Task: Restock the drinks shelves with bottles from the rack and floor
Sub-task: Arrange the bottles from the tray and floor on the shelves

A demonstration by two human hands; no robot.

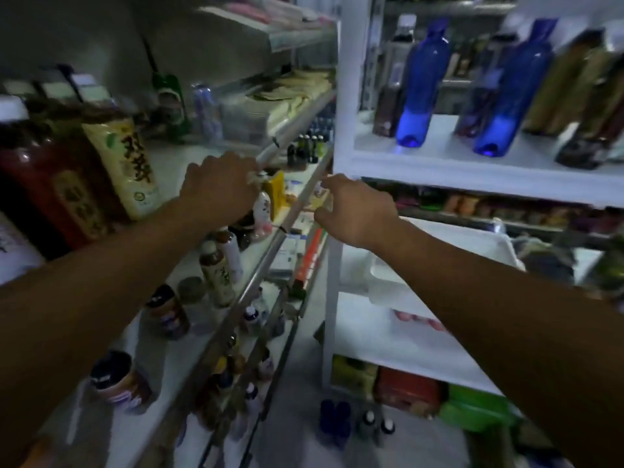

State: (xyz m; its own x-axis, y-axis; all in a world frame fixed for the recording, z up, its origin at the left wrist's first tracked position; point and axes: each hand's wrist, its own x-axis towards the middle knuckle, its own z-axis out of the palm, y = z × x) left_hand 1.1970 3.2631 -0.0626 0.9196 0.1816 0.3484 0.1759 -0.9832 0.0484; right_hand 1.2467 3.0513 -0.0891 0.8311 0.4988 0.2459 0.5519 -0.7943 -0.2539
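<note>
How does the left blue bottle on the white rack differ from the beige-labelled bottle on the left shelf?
The blue bottle is see-through blue with no label showing; the beige-labelled bottle wears a pale wrap with big dark characters. The blue bottle stands on the white rack, the beige-labelled bottle on the left shelf. Both stand base-down.

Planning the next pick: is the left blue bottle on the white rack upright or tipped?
Upright: the blue bottle stands on its base on the white rack shelf, neck up; the slight lean looks like lens distortion.
</note>
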